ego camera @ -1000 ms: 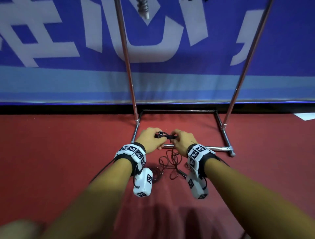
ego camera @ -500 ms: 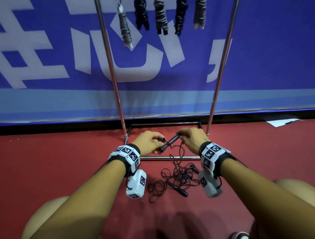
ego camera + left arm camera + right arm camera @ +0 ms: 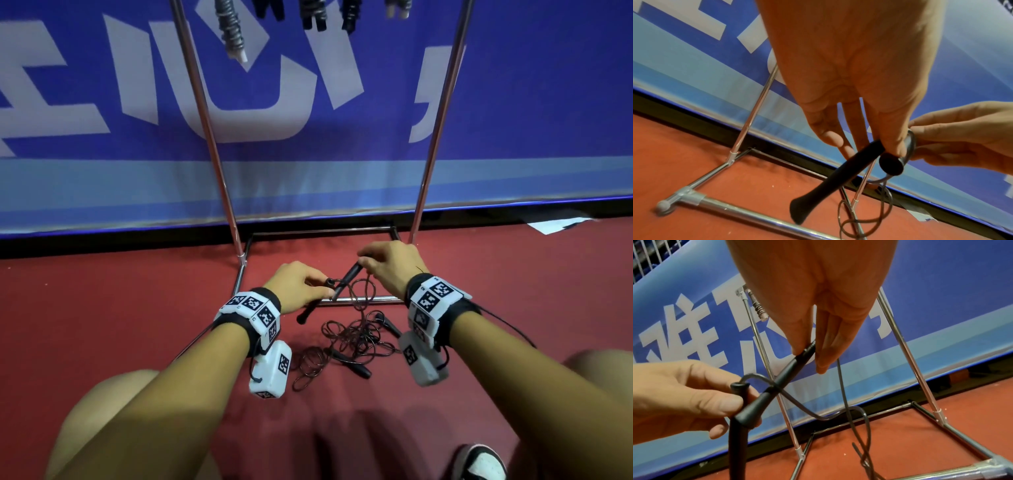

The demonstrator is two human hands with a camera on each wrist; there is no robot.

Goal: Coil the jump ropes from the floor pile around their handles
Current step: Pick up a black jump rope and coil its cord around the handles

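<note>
Two black jump-rope handles cross in front of me, just above the floor. My left hand [image 3: 320, 289] grips one handle [image 3: 310, 306], which slants down to the left; in the left wrist view that handle [image 3: 830, 181] hangs from thumb and fingers. My right hand [image 3: 364, 262] pinches the top end of the other handle [image 3: 346, 281], seen in the right wrist view as a handle [image 3: 781, 384] slanting down to my left hand [image 3: 684, 399]. A thin dark rope [image 3: 842, 386] drops from the handles to the tangled pile [image 3: 349, 339] on the red floor.
A chrome rack [image 3: 219, 164] stands ahead; its floor bar [image 3: 363, 300] passes under my hands. Several coiled ropes [image 3: 233, 31] hang from its top. Loose handles [image 3: 354, 366] lie in the pile. A blue banner is behind, my knees and a shoe [image 3: 479, 462] below.
My right hand has lifted its handle end up and to the right, so the two handles, first held together level, now cross at an angle. More of the rope pile shows.
</note>
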